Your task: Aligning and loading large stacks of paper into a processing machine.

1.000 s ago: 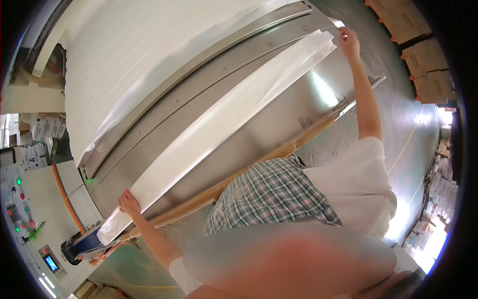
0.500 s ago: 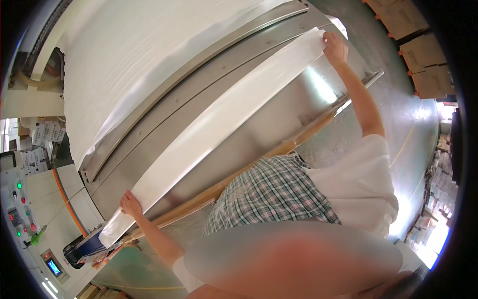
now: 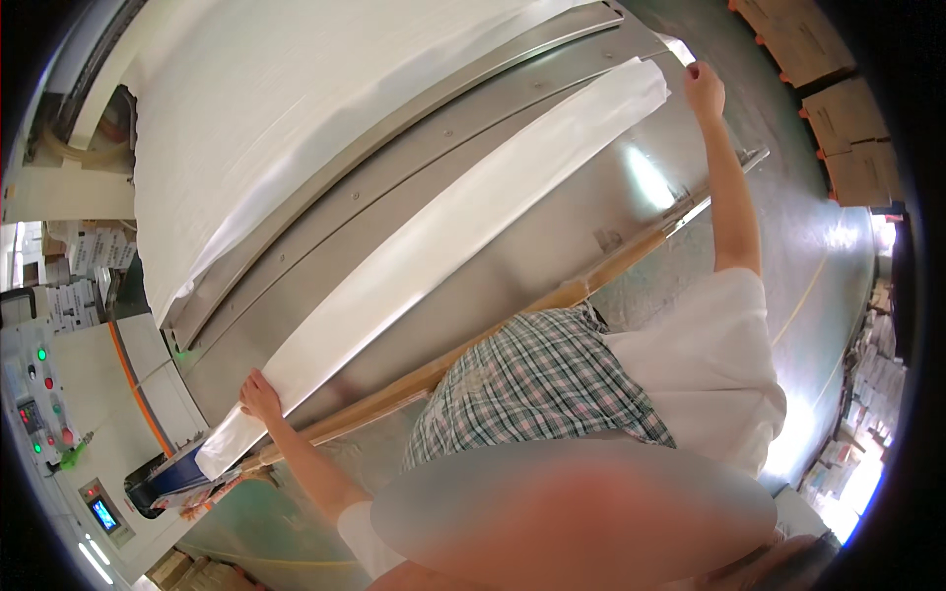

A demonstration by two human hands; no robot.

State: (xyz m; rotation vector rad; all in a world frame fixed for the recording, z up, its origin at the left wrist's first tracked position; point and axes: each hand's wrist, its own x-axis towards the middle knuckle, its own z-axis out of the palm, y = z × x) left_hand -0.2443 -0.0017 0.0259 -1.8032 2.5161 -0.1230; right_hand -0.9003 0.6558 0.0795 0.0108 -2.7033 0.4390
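- The person's left hand [image 3: 261,397] rests on a long, folded white strip [image 3: 443,236] of thin sheet material, near the strip's lower-left end. Its fingers lie close together over the strip; whether they pinch it or only press cannot be told.
- The right hand [image 3: 706,91] is raised just beyond the strip's upper-right end, fingers curled in. A small white flap [image 3: 680,47] shows right by its fingertips (whether they are clamped on it cannot be told).
- The strip lies slantwise between the two hands on a steel table [image 3: 434,330], its lower end running past the left hand toward a dark-blue object [image 3: 175,473].
- Nearer the body than both hands, a wooden rail [image 3: 562,294] edges the table, close to a plaid apron [image 3: 532,379].
- Farther from the body than the strip, a raised metal bar [image 3: 581,27] borders a broad white sheet [image 3: 296,89].
- Well left of the left hand stands a control panel [image 3: 44,404] with lit buttons.
- Beyond the right hand, brown cartons [image 3: 828,123] are stacked.
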